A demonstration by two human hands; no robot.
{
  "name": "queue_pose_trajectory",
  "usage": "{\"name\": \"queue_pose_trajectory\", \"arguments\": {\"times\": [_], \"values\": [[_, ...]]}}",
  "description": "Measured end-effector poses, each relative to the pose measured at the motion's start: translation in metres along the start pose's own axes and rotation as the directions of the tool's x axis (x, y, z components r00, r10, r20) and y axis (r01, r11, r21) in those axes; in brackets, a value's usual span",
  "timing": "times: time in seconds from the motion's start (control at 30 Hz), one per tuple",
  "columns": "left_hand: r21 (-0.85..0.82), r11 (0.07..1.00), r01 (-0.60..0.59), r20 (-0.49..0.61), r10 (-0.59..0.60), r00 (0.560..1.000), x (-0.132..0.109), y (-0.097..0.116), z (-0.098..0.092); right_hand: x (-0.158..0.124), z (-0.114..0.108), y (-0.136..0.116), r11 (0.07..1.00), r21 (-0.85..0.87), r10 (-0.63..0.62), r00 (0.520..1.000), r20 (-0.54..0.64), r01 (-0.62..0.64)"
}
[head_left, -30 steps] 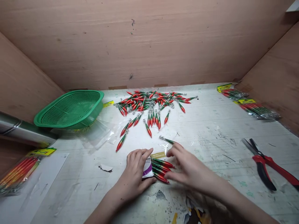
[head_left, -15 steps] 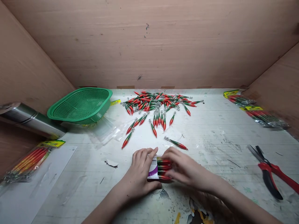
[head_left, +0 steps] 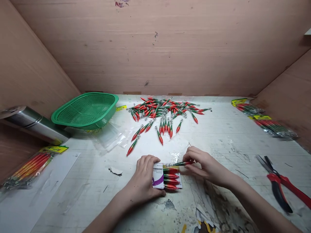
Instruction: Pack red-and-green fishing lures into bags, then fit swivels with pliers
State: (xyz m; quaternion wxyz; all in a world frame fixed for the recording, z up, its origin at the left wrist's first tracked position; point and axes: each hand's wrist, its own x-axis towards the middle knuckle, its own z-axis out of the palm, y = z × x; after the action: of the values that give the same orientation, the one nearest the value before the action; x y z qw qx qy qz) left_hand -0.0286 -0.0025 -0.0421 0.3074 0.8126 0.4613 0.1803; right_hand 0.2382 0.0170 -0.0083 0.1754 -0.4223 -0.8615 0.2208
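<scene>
My left hand (head_left: 143, 177) is closed around a small white and purple cardboard box (head_left: 158, 176), steadying it on the table. Several red and green squid jigs (head_left: 171, 181) stick out of the box's right end, side by side. Between the thumb and fingers of my right hand (head_left: 206, 165) is another squid jig (head_left: 181, 164), its hooked end pointing left at the box's upper edge. Beyond the hands lies a loose pile of squid jigs (head_left: 155, 106), with some separate ones (head_left: 159, 136) nearer to me.
A green basket (head_left: 85, 111) stands at the left, beside a metal flask (head_left: 31, 124) and clear plastic bags (head_left: 109, 137). Packed lures lie in a bag at left (head_left: 30, 166) and in bags at right (head_left: 274, 127). Red-handled pliers (head_left: 277, 181) lie at right.
My right hand has taken up the single squid jig that lay in front of the pile and brought it to the box. More of the box's right end now shows.
</scene>
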Motion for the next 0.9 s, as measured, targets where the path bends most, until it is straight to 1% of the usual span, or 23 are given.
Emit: {"name": "queue_pose_trajectory", "arguments": {"times": [0.1, 0.3, 0.5, 0.63, 0.73, 0.83, 0.9], "values": [[-0.013, 1.0, -0.004, -0.024, 0.004, 1.0, -0.001, -0.001, 0.002, 0.002, 0.004, -0.006, 1.0, -0.016, -0.013, 1.0, 0.01, 0.014], [-0.006, 0.999, -0.043, -0.057, 0.043, 0.997, -0.003, -0.008, 0.006, 0.012, 0.021, -0.009, 0.998, -0.068, -0.019, 1.0, -0.023, 0.018], [0.0, 0.999, -0.042, -0.017, 0.042, 0.999, -0.002, -0.008, 0.005, 0.02, 0.034, -0.016, 0.997, -0.073, -0.044, 0.997, -0.062, 0.04], [-0.013, 0.998, -0.053, 0.035, 0.054, 0.998, -0.001, -0.002, 0.004, 0.023, 0.05, -0.021, 0.998, -0.034, -0.049, 0.996, -0.074, 0.047], [-0.023, 0.999, -0.031, 0.044, 0.032, 0.999, -0.002, 0.002, 0.004, 0.024, 0.058, -0.022, 0.999, 0.029, -0.034, 0.996, -0.085, 0.036], [-0.03, 0.999, -0.02, 0.041, 0.021, 0.999, -0.002, 0.004, 0.004, 0.024, 0.055, -0.019, 0.992, 0.125, -0.011, 0.997, -0.07, 0.019], [-0.039, 0.999, -0.028, 0.035, 0.029, 0.999, -0.003, 0.004, 0.005, 0.021, 0.046, -0.016, 0.982, 0.185, 0.056, 0.995, -0.085, -0.039]]}}
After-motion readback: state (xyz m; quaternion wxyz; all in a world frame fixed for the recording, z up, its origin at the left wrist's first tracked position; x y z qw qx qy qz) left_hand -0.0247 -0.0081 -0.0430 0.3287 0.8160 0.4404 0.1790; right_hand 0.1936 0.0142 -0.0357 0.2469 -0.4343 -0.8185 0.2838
